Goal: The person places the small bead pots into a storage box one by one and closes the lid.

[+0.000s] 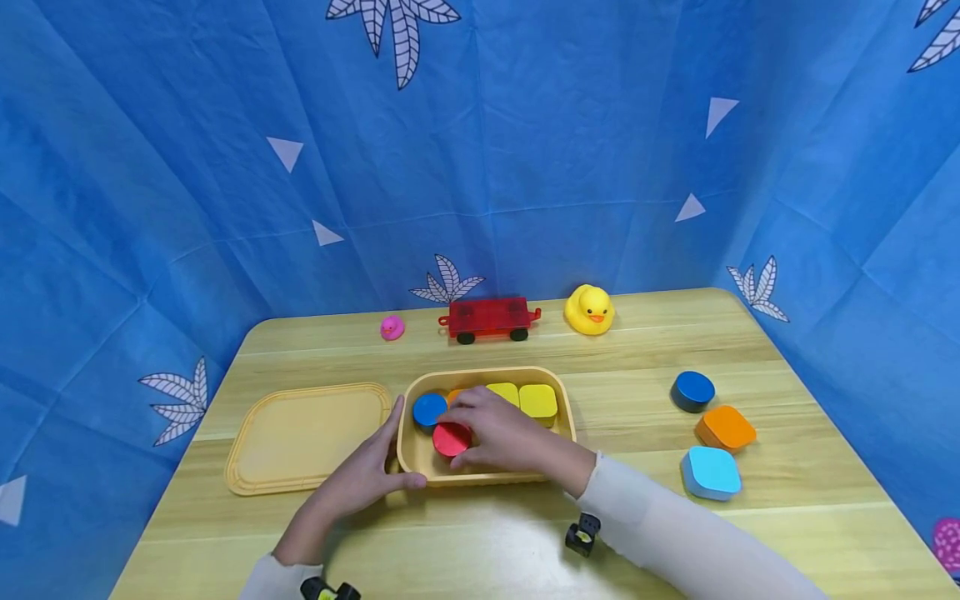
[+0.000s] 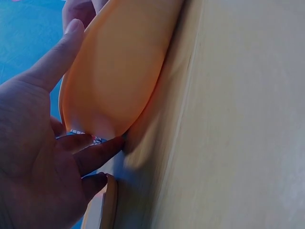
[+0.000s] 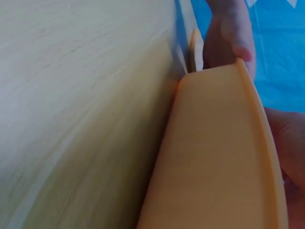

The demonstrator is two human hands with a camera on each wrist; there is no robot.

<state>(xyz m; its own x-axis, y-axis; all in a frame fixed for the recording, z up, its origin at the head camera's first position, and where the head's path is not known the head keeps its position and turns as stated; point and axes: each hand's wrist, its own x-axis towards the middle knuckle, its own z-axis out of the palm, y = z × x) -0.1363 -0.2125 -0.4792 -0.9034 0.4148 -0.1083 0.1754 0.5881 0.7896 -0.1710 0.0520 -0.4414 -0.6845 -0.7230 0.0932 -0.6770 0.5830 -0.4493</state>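
Note:
A tan rectangular box (image 1: pixel 487 479) with rounded corners stands in the middle of the table. My right hand (image 1: pixel 510 429) reaches into it, pinching a red round block (image 1: pixel 452 439) between thumb and fingers. Against the box's left end rests my left hand (image 1: pixel 360 479), fingers fairly straight along the end wall and thumb at the front corner. Inside the box are a blue round block (image 1: pixel 429 410), an orange block (image 1: pixel 454 395) partly under my right fingers, and two yellow square blocks (image 1: pixel 537 402). In the right wrist view the box wall (image 3: pixel 214 143) hides the blocks.
A tan lid (image 1: pixel 315 437) lies left of the box. On the right are a dark blue round block (image 1: pixel 692 392), an orange block (image 1: pixel 726 428) and a light blue block (image 1: pixel 711 473). A pink duck (image 1: pixel 392 327), red wagon (image 1: pixel 490 317) and yellow duck (image 1: pixel 589 310) line the back.

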